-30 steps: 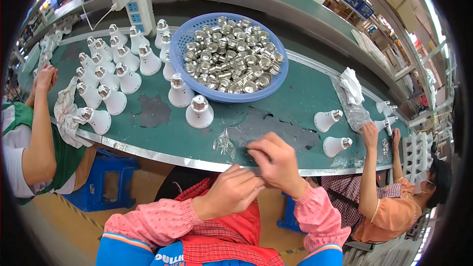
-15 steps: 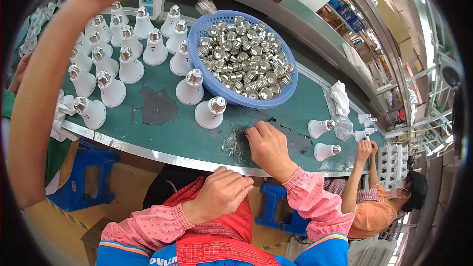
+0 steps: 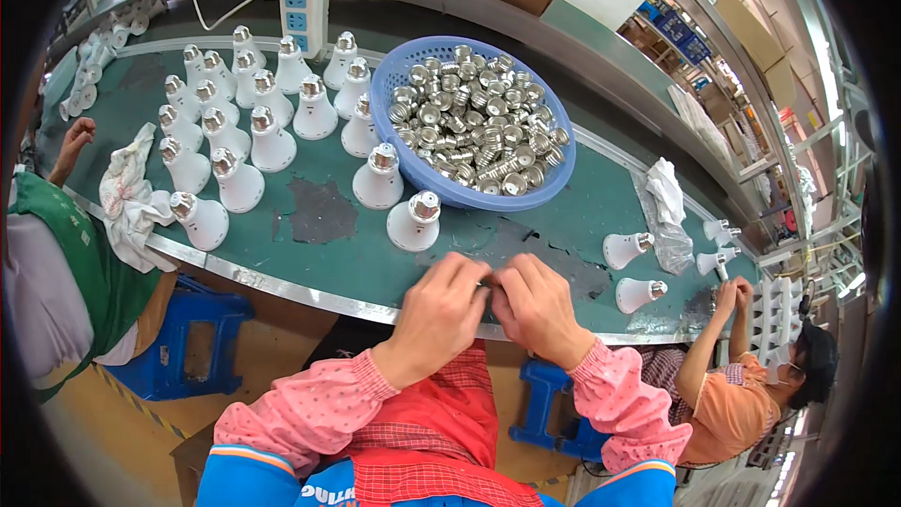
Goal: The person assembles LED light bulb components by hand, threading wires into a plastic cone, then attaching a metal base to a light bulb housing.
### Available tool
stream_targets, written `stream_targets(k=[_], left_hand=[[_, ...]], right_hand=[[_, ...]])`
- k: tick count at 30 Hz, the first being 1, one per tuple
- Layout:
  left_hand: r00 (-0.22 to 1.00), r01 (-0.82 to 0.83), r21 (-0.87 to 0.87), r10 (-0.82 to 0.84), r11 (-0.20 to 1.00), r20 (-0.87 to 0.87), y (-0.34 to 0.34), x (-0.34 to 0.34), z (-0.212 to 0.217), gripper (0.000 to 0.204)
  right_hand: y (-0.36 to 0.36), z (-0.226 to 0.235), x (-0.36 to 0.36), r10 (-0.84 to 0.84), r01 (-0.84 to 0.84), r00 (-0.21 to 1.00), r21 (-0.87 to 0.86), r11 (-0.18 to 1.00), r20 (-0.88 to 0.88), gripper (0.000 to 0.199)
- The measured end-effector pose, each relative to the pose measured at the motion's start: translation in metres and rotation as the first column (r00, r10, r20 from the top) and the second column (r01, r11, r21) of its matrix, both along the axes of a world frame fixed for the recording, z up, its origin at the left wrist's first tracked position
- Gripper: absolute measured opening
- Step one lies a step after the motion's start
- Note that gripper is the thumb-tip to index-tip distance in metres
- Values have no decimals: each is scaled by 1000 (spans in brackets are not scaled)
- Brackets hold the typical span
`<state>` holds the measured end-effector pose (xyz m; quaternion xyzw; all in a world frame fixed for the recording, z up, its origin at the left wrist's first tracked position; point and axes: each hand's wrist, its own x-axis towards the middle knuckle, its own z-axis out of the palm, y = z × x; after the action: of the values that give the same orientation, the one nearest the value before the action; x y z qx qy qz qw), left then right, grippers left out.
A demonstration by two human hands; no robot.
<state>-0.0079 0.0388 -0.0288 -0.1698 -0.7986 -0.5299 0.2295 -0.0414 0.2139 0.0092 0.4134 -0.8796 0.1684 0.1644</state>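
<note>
My left hand (image 3: 439,314) and my right hand (image 3: 537,300) meet at the table's front edge, fingers bent and pinched together. Whatever is between the fingertips is hidden or too small to make out. Just beyond them stands a white bulb (image 3: 414,222) with a silver screw cap, upright on the green tabletop (image 3: 375,268). Another white bulb (image 3: 378,177) stands behind it. The blue perforated basket (image 3: 413,175), heaped with silver screw caps (image 3: 483,122), sits farther back. My hands cover the spot where thin metal pins lay.
Several white bulbs (image 3: 272,141) stand grouped at the left, near a crumpled white cloth (image 3: 127,188) and a person in green (image 3: 89,272). Two bulbs (image 3: 641,296) lie at the right, before a plastic bag (image 3: 672,249). Another person (image 3: 737,413) works there. A power strip (image 3: 302,0) rises behind.
My left hand has moved up and forward to meet my right, which shifted slightly toward me. The left person's arm has drawn back from across the table. My view has shifted a little.
</note>
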Motion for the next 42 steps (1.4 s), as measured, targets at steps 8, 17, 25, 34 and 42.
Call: stream_targets(k=[8,17,25,34,42], left_hand=[[964,106,173,-144,979,222,11,-1,7,12],[850,179,461,-372,869,372,13,5,9,7],[998,59,87,-60,994,-1,25,4,7,20],[981,-50,35,56,998,-186,44,-1,-2,30],[991,56,167,-75,984,110,34,2,-5,19]], right_hand=[[10,6,14,-61,83,992,-208,975,110,19],[13,13,27,-71,348,838,-430,833,541,7],[15,11,27,60,547,533,-397,737,844,7],[13,2,38,3,635,631,-519,572,776,4],[22,-2,41,-10,544,682,-498,675,731,6]])
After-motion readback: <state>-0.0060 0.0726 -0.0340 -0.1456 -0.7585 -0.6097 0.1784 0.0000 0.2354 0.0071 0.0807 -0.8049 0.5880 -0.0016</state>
